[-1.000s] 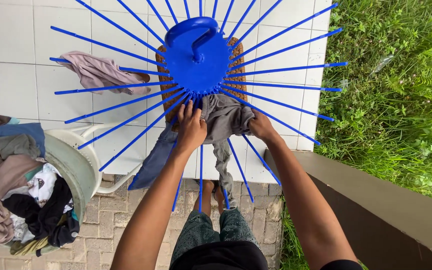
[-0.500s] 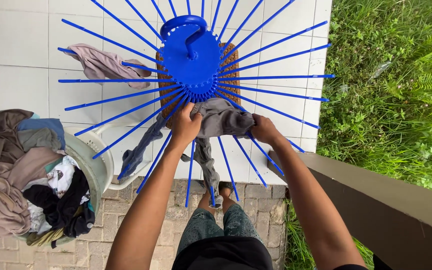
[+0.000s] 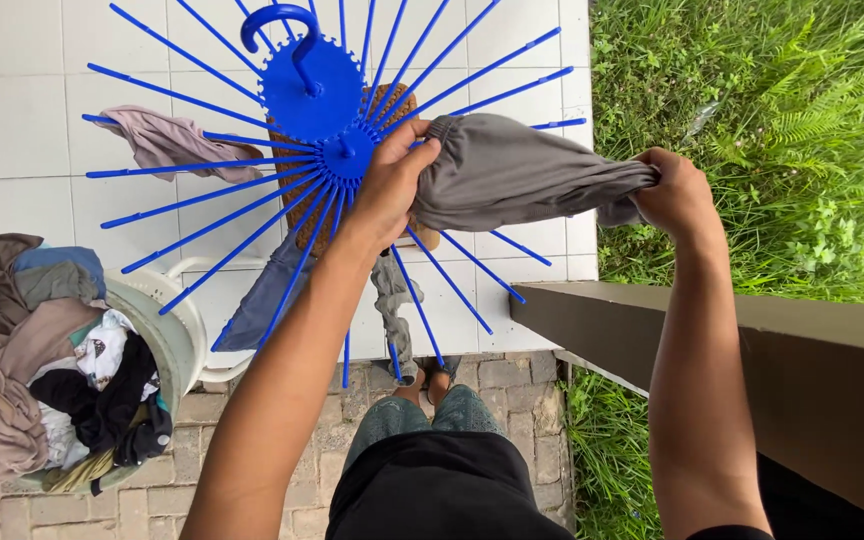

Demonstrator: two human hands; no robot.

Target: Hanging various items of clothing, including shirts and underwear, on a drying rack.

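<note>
A round blue drying rack (image 3: 310, 85) with a hook and many thin spokes hangs in front of me. My left hand (image 3: 394, 180) grips one end of a grey garment (image 3: 512, 170) right beside the rack's hub. My right hand (image 3: 674, 190) grips the garment's other end, out past the spoke tips, so the cloth is stretched flat across the spokes. A pale pinkish cloth (image 3: 167, 140) is draped on spokes at the left. A blue-grey piece (image 3: 267, 295) and a thin grey strip (image 3: 392, 305) hang down under the rack.
A white basket (image 3: 167, 325) heaped with mixed laundry (image 3: 32, 360) stands at the lower left. A brown low wall (image 3: 752, 350) runs along the right, with grass (image 3: 782, 120) beyond it. White tiles and paving bricks lie below; my feet show under the rack.
My right hand has swung out to the right, pulling the grey garment taut across the spokes. The rack has shifted left and up in view. My left hand stays by the hub.
</note>
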